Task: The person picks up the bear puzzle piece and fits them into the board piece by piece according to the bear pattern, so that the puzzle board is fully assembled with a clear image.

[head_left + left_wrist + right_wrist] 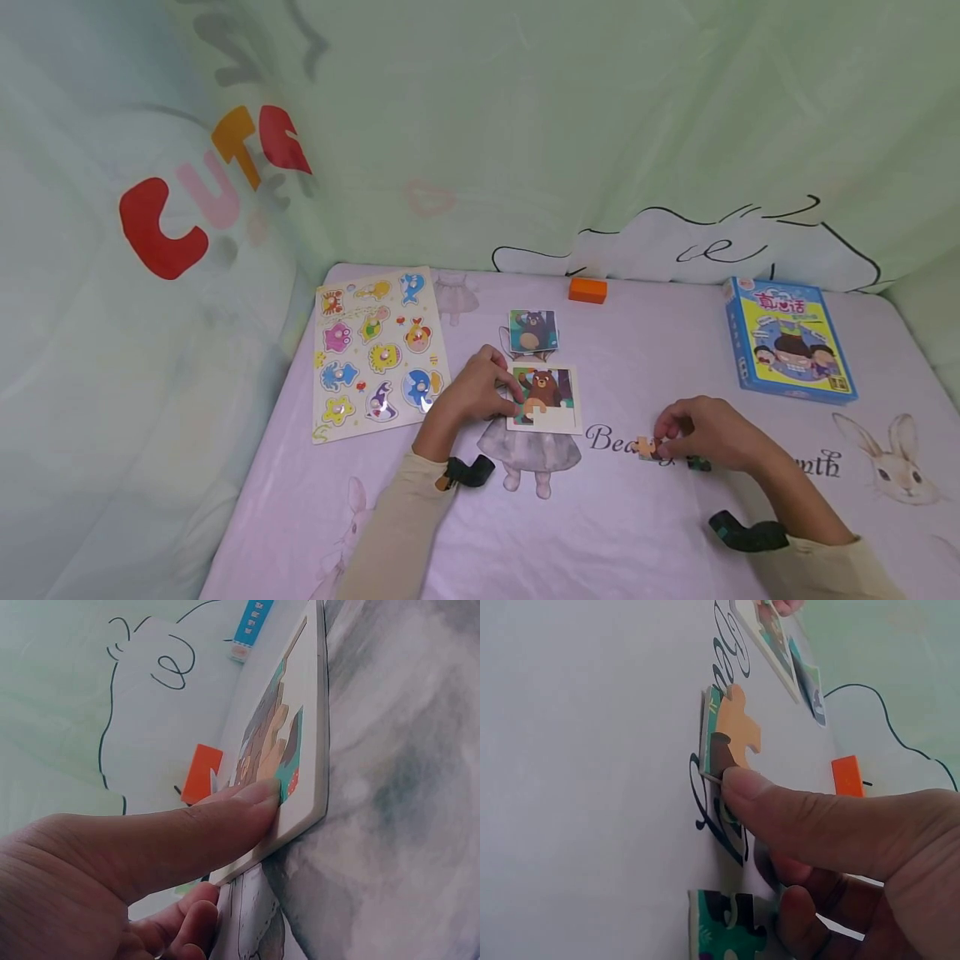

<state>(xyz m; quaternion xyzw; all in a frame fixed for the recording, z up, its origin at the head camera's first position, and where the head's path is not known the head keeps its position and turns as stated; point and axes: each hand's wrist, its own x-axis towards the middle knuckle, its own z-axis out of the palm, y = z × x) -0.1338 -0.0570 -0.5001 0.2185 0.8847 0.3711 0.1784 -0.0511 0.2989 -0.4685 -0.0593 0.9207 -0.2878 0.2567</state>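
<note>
A square bear jigsaw puzzle [578, 400] lies at the middle of the table, with a pale gap along the lower right of its picture. My left hand [483, 387] holds its left edge; in the left wrist view the thumb [251, 806] presses on the picture and the other fingers are curled by the rim. Off to the right, my right hand [701, 429] pinches a peach, brown and teal puzzle piece [726, 735] between thumb and fingers, close over the cloth. Beneath that hand rests a second, dark green puzzle piece [731, 930].
Behind the puzzle lies a bear picture card [534, 331]. A sea-animal peg board [382, 358] is on the left, an orange block [588, 290] at the back, and a blue and yellow box [791, 342] at the back right. Fabric walls [570, 125] enclose the table.
</note>
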